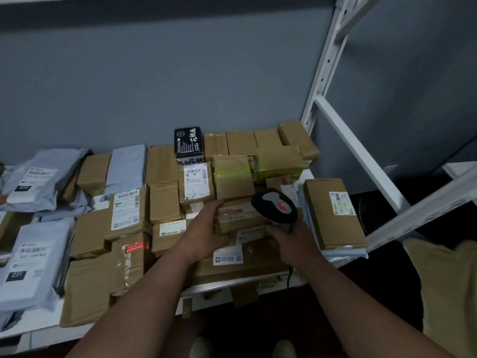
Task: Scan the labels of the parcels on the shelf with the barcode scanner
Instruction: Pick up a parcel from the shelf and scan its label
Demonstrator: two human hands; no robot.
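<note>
Many brown cardboard parcels and grey mailer bags lie packed on a white shelf (232,285). My left hand (204,232) grips the left end of a small taped cardboard parcel (240,218) in the middle of the pile, thumb on its near side. My right hand (291,241) holds the handle of a black barcode scanner (275,206) with a grey top and red button. The scanner's head hangs just over the right end of that parcel. A cable (289,276) drops from the handle.
A labelled box (333,213) lies at the shelf's right end. A black printed box (189,146) stands at the back. Grey mailer bags (33,259) fill the left. White rack uprights (325,71) and a brace rise on the right; a tan cushion (449,293) sits lower right.
</note>
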